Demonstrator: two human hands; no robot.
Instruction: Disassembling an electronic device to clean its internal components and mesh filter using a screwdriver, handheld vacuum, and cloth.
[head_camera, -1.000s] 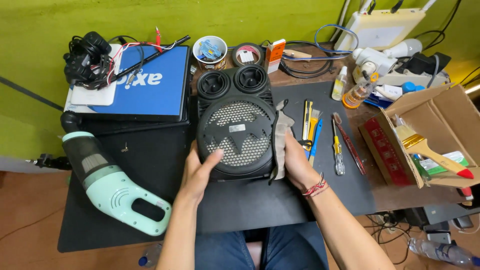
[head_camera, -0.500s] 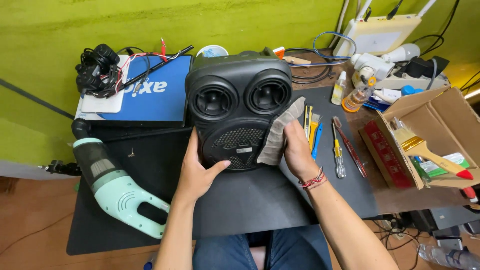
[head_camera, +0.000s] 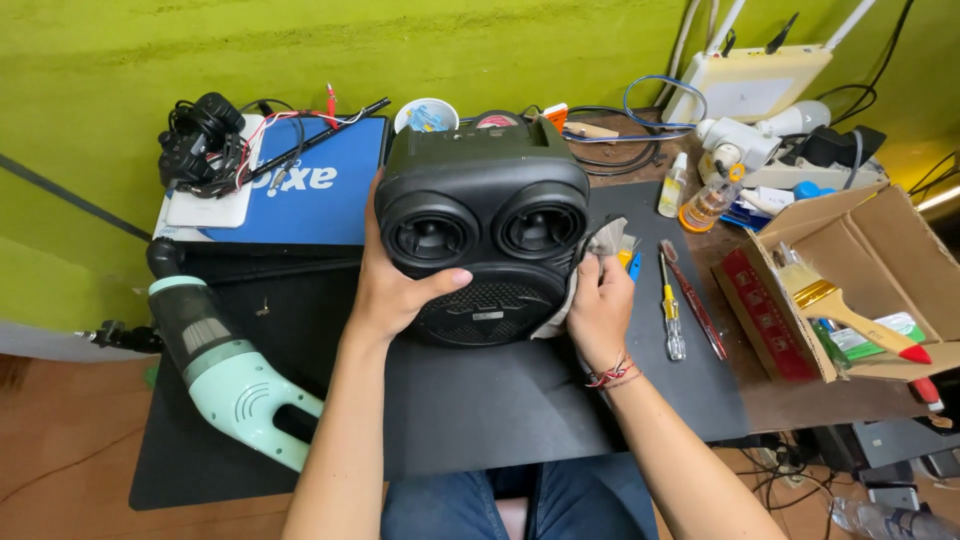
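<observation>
While your left hand (head_camera: 395, 290) clamps the near-left corner of the black twin-cone speaker (head_camera: 483, 225), thumb hooked over the front beneath the left cone and fingers out of sight behind the casing, the speaker stands tipped up on the dark worktop mat (head_camera: 480, 420) between your two hands. Well out to the left of that hand lies the mint-green handheld vacuum (head_camera: 235, 375). Your right hand (head_camera: 600, 310) is closed around a grey cloth (head_camera: 585, 275), pressing it against the speaker's right flank, so this looks like the wiping step. Next, I would judge, the cloth needs to travel along that side while the left hand steadies the casing. Just right of your right hand lie a yellow-handled screwdriver (head_camera: 668, 305) and further tools.
</observation>
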